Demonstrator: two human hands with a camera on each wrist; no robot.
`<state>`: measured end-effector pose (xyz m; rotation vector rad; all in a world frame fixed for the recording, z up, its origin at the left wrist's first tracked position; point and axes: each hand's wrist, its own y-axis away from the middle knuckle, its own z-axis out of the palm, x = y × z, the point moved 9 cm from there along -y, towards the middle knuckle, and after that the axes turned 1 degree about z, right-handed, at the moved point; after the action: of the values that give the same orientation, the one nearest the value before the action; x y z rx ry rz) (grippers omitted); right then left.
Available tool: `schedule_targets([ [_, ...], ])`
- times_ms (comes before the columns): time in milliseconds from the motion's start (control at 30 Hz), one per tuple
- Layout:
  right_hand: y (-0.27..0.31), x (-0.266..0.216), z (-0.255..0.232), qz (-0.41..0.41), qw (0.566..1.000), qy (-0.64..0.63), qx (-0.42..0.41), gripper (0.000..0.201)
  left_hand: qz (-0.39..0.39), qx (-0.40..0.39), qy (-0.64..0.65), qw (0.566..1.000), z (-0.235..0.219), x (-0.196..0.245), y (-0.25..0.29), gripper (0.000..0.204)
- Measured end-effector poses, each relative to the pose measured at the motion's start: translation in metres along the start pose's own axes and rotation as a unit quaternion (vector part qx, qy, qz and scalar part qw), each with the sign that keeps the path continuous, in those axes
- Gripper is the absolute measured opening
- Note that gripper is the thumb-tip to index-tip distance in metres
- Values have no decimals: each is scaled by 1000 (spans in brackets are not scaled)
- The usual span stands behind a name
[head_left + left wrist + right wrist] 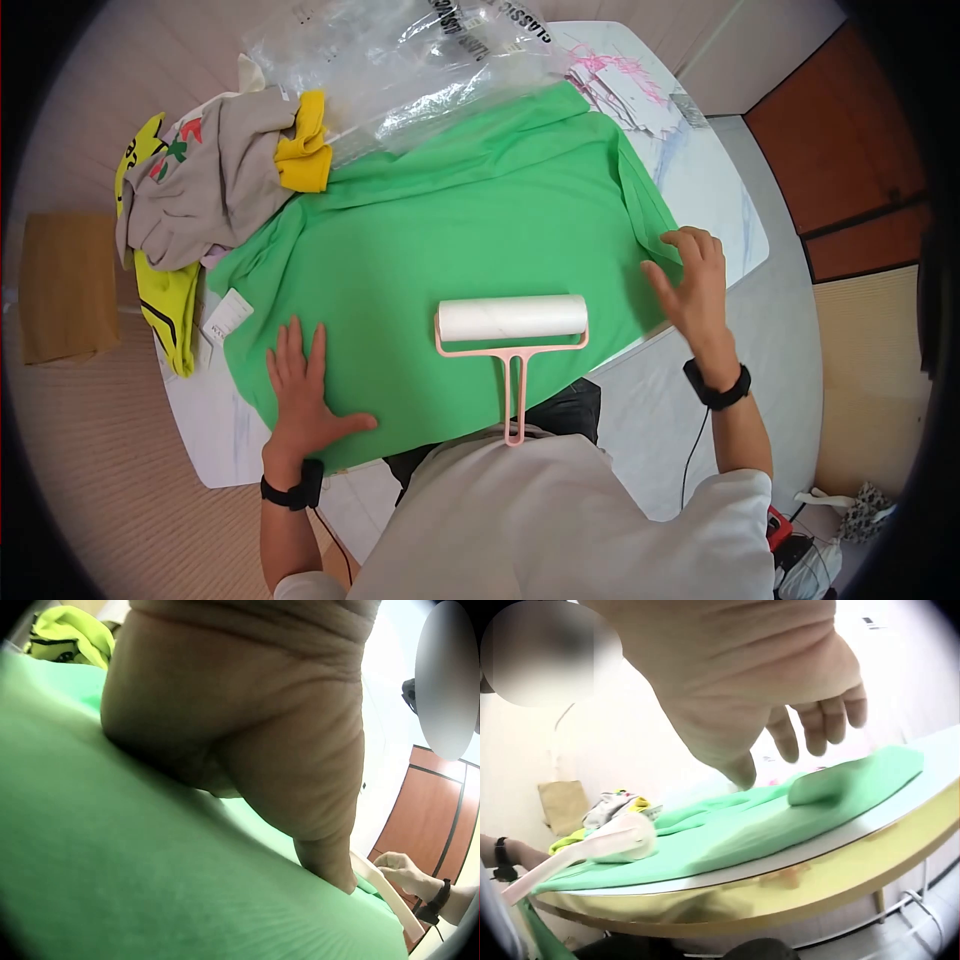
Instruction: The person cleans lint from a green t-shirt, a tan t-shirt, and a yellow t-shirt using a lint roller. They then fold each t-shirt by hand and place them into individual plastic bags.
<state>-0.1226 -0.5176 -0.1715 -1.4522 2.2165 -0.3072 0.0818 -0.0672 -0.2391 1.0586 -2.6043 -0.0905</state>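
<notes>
A green garment [400, 240] lies spread over the table, with folds along its far side and right edge. My left hand [302, 390] rests on its lower left part, fingers straight and thumb stretched out to the side. On the cloth between my hands is a lint roller [512, 318] with a white roll and a pink handle pointing towards my body. My right hand [692, 290] is at the garment's right edge, fingers loosely bent and nothing in them; the right wrist view shows its fingers above the cloth. A white tag [228, 316] lies by the garment's left side.
Grey and yellow clothes [215, 165] are heaped at the back left. Clear plastic packaging [420, 75] lies along the far side, beside white papers with pink scribbles [620, 90]. A brown cardboard piece [68, 288] is left of the table [735, 215], whose right edge is rounded.
</notes>
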Motion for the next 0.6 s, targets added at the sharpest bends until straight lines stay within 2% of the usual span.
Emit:
schedule_targets([
  [67, 4, 43, 16, 78, 996, 1, -48, 29, 1, 1, 2, 1000, -1, 0, -1, 146],
  [167, 7, 78, 29, 167, 979, -90, -78, 21, -1, 2, 3, 1000, 0, 0, 1, 146],
  [267, 19, 132, 32, 334, 936, -99, -60, 21, -2, 4, -1, 1000, -1, 0, 3, 146],
  [333, 20, 143, 18, 300, 953, -41, -2, 22, -3, 5, -1, 1000, -2, 0, 2, 146],
  [400, 21, 133, 4, 236, 970, -1, 59, 21, 2, 8, -10, 1000, 0, -1, 1, 146],
  [433, 16, 111, -6, 210, 974, -35, 80, 20, 0, 8, -14, 1000, 1, -2, 3, 146],
  [533, 24, 44, 5, 274, 933, -228, -54, 20, 10, 21, 8, 1000, -2, 1, 3, 144],
  [600, 26, -45, 9, 169, 942, -231, -177, 31, 5, 17, 13, 1000, -1, 0, 3, 144],
])
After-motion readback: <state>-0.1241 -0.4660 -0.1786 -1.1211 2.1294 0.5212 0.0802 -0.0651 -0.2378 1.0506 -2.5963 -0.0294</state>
